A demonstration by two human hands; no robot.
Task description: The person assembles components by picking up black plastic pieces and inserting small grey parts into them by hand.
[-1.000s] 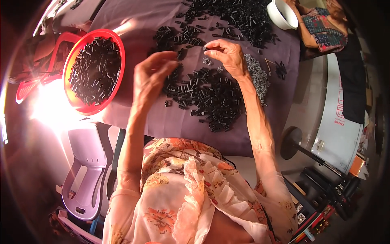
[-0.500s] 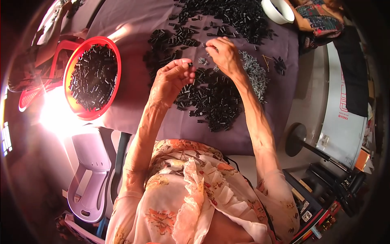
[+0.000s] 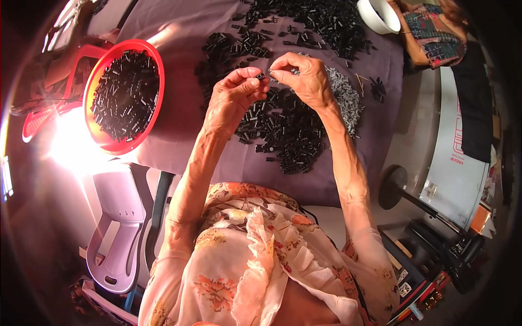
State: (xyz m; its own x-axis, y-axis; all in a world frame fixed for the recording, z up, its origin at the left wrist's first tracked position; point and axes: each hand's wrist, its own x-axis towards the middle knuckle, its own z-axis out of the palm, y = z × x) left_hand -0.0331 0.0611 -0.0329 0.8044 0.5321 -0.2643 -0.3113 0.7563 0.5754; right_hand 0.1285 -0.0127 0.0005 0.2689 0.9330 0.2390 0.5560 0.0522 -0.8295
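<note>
Over the table, my left hand (image 3: 235, 100) pinches a small black plastic part (image 3: 260, 76) between thumb and fingertips. Facing it, my right hand (image 3: 305, 79) has its thumb and forefinger pressed together beside that part. A tiny greyish piece seems to sit in the right fingertips, too small to name. Below both hands lies a heap of black plastic parts (image 3: 291, 133). A heap of small grey pieces (image 3: 348, 98) spreads to the right of my right wrist, partly hidden by it.
A red basin (image 3: 125, 148) full of black parts stands at the left. More black parts (image 3: 310, 22) cover the far table, with a white bowl (image 3: 376, 23) beside another person's arm (image 3: 414, 49). Thin sticks (image 3: 360, 84) lie right; a lavender plastic chair (image 3: 117, 190) stands lower left.
My right hand has moved left and slightly down from above the far side, bringing its fingertips beside the black part. My left hand has shifted slightly up and right.
</note>
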